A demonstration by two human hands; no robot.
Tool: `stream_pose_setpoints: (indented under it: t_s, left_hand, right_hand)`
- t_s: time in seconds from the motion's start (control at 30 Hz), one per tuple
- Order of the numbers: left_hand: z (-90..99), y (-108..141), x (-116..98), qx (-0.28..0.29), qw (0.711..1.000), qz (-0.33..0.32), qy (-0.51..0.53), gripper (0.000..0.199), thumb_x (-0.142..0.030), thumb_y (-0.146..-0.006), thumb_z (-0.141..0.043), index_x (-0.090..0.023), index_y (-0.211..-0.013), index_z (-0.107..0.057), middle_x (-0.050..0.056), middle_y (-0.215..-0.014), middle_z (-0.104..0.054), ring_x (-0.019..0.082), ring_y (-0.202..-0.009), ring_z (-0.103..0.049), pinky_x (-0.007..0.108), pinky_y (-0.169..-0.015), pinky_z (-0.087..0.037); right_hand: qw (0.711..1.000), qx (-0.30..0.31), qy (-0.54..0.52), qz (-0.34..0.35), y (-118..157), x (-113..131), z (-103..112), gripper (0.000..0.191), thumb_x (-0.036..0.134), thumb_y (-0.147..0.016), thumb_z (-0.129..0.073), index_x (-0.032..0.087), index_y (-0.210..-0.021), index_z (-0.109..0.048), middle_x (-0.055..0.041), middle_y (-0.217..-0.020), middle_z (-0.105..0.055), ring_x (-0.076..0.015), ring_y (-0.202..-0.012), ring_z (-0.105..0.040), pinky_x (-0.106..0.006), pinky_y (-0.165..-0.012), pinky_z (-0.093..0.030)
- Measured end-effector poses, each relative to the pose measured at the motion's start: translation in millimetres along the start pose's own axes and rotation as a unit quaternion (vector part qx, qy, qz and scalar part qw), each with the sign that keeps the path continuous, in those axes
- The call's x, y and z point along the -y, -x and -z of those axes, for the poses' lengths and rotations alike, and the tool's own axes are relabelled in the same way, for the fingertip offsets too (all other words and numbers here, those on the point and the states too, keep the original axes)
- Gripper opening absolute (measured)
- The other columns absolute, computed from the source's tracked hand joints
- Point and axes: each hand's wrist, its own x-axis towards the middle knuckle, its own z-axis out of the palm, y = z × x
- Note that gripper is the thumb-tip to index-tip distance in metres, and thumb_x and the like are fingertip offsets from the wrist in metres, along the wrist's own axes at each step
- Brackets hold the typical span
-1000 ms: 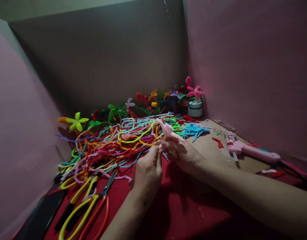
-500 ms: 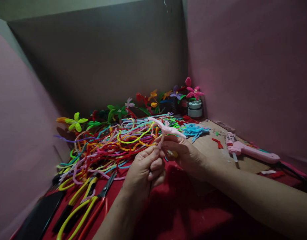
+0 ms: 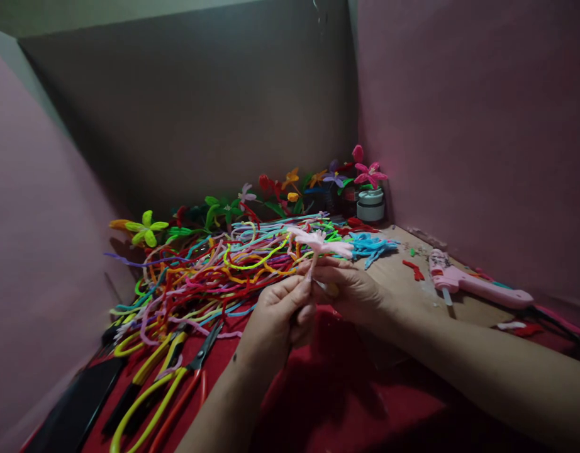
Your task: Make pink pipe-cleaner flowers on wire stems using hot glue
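Note:
A pale pink pipe-cleaner flower (image 3: pixel 324 243) stands upright between my two hands, petals spread to the sides above a thin stem. My left hand (image 3: pixel 285 309) pinches the stem from below, with thumb and fingers curled. From the other side my right hand (image 3: pixel 349 288) closes its fingers on the stem just under the petals. Something small, whitish and yellowish shows under the right fingers; I cannot make out what it is. Behind the flower lies a heap of coloured pipe cleaners (image 3: pixel 209 270).
A pink glue gun (image 3: pixel 481 286) lies at right near red scraps (image 3: pixel 413 270) and bent blue pipe cleaners (image 3: pixel 372 246). Scissors (image 3: pixel 202 352) and yellow-handled pliers (image 3: pixel 153 365) lie at front left beside a black flat object (image 3: pixel 77 402). Finished flowers (image 3: pixel 146 229) line the back.
The pink flower has turned and tipped, so more of its petals show. Both hands have shifted slightly and keep hold of the stem.

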Motion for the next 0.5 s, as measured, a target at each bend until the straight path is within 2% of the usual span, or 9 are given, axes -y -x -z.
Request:
stream_pose_setpoints:
  t_s: [0.07,0.1,0.17,0.23,0.33,0.4,0.43,0.5]
  left_hand:
    - [-1.0,0,3,-0.073,0.983,-0.062,-0.157,0.027,-0.039,-0.081,-0.051,-0.017,-0.066,-0.050,-0.006,-0.047,-0.036,0.005,-0.038,-0.027,0.017,-0.037,-0.023]
    - [-1.3,0,4,-0.110,0.959,-0.105,-0.240,0.025,-0.037,-0.081,-0.051,-0.017,-0.067,-0.052,-0.005,-0.049,-0.039,0.007,-0.041,-0.032,0.018,-0.041,-0.026]
    - [-0.9,-1,9,-0.164,0.892,-0.194,-0.375,0.019,-0.033,-0.082,-0.050,-0.018,-0.072,-0.057,-0.002,-0.058,-0.047,0.010,-0.051,-0.040,0.020,-0.051,-0.032]
    - [0.7,-3,14,-0.184,0.831,-0.249,-0.462,0.015,-0.029,-0.082,-0.049,-0.020,-0.078,-0.061,0.002,-0.069,-0.055,0.014,-0.062,-0.047,0.023,-0.063,-0.035]
    - [3.7,-4,18,-0.194,0.778,-0.258,-0.538,0.017,-0.024,-0.083,-0.046,-0.020,-0.087,-0.062,0.007,-0.080,-0.059,0.018,-0.072,-0.051,0.025,-0.069,-0.034]
    - [4.5,-4,20,-0.196,0.767,-0.248,-0.558,0.019,-0.022,-0.083,-0.045,-0.019,-0.089,-0.062,0.007,-0.078,-0.059,0.018,-0.069,-0.051,0.025,-0.066,-0.034]
    - [4.4,-4,20,-0.196,0.773,-0.242,-0.553,0.019,-0.021,-0.083,-0.044,-0.019,-0.088,-0.062,0.006,-0.074,-0.058,0.017,-0.066,-0.050,0.025,-0.064,-0.033]
    - [3.2,-3,19,-0.199,0.802,-0.223,-0.517,0.018,-0.022,-0.083,-0.043,-0.018,-0.083,-0.061,0.002,-0.066,-0.054,0.014,-0.057,-0.046,0.023,-0.059,-0.032]
  right_hand:
    - [1.000,-0.015,-0.009,0.003,-1,-3,2,0.007,0.017,-0.065,-0.067,0.016,-0.072,-0.065,0.0026,-0.060,-0.053,-0.0062,-0.050,-0.039,-0.021,-0.046,-0.027]
    - [1.000,-0.021,-0.013,0.005,-2,-3,2,0.008,0.016,-0.064,-0.067,0.017,-0.072,-0.065,0.0027,-0.061,-0.053,-0.0063,-0.050,-0.039,-0.021,-0.047,-0.027]
    - [0.999,-0.030,-0.017,0.013,-2,-5,3,0.006,0.015,-0.064,-0.066,0.016,-0.070,-0.064,0.0027,-0.062,-0.054,-0.0058,-0.049,-0.039,-0.021,-0.046,-0.027]
    - [0.999,-0.043,-0.019,0.016,-1,-6,2,0.005,0.016,-0.065,-0.067,0.016,-0.069,-0.063,0.0028,-0.061,-0.055,-0.0052,-0.048,-0.039,-0.021,-0.044,-0.024]
    - [0.998,-0.058,-0.021,0.025,-1,-8,2,0.008,0.018,-0.067,-0.067,0.015,-0.072,-0.063,0.0030,-0.061,-0.054,-0.0053,-0.049,-0.039,-0.020,-0.044,-0.023]
    - [0.998,-0.063,-0.015,0.027,-2,-10,2,0.009,0.019,-0.066,-0.068,0.015,-0.072,-0.063,0.0029,-0.061,-0.054,-0.0054,-0.050,-0.039,-0.020,-0.045,-0.024]
    - [0.997,-0.065,-0.010,0.026,-2,-11,2,0.010,0.020,-0.065,-0.069,0.015,-0.071,-0.062,0.0027,-0.062,-0.054,-0.0054,-0.049,-0.039,-0.021,-0.045,-0.025]
    - [0.997,-0.069,0.000,0.022,-2,-12,3,0.011,0.020,-0.064,-0.069,0.015,-0.070,-0.062,0.0027,-0.061,-0.055,-0.0054,-0.049,-0.039,-0.021,-0.045,-0.025]
